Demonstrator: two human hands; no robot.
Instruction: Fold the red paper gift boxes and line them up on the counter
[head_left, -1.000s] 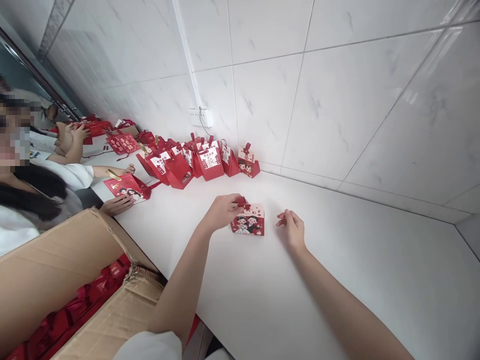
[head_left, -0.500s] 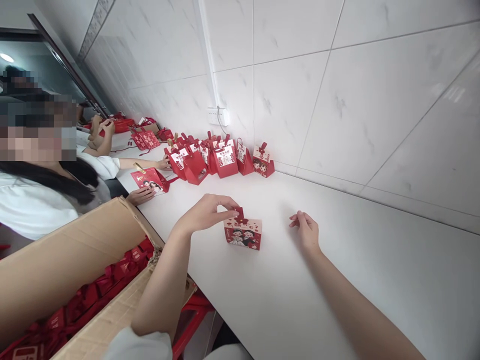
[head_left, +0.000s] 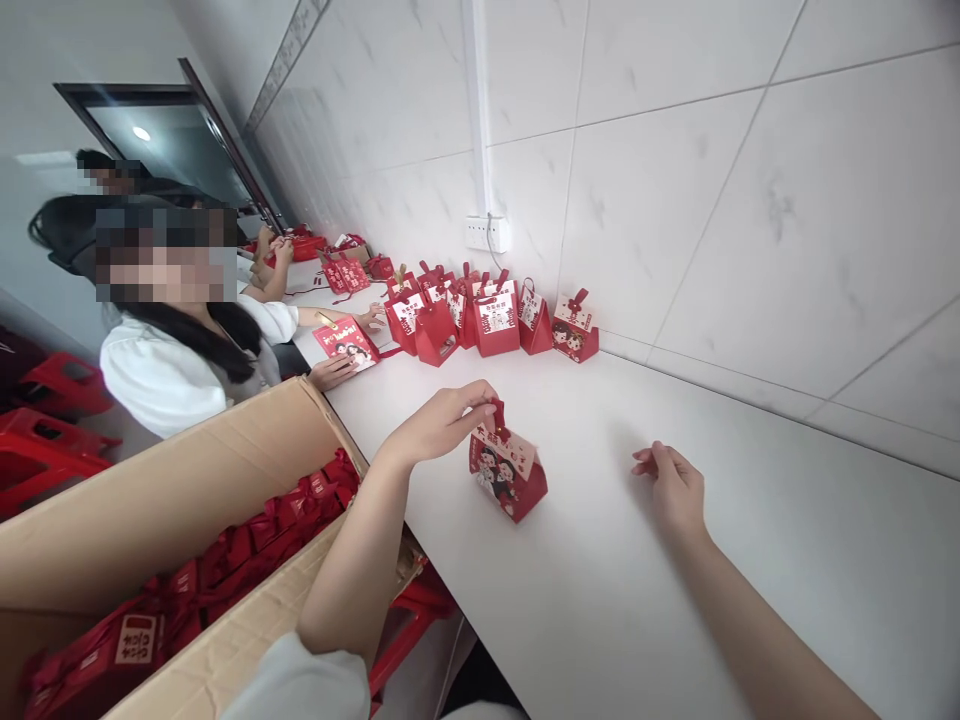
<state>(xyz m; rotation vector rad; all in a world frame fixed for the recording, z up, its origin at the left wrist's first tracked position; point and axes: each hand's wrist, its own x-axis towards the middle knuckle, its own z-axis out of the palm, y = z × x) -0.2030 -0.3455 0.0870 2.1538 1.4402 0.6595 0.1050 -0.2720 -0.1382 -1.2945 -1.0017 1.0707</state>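
My left hand (head_left: 454, 420) pinches the red ribbon handle on top of a small red gift box (head_left: 506, 480). The box has a pale top flap and a cartoon couple printed on its front. It is at the middle of the white table, turned so its plain red end shows; whether its base touches the table is hard to tell. To the right, my right hand (head_left: 675, 490) is apart from the box, near the tabletop. Its fingers are curled in, and nothing shows in them.
Several red gift boxes (head_left: 498, 322) stand by the tiled wall, with one cartoon-couple box (head_left: 574, 328) at their right end. A co-worker (head_left: 187, 350) at the left handles another box (head_left: 349, 345). An open carton (head_left: 225, 440) of red packages stands beside my left arm.
The view has swung left, so everything sits further right. In my left hand the gift box has turned, now showing its red end. My right hand keeps its curled shape.
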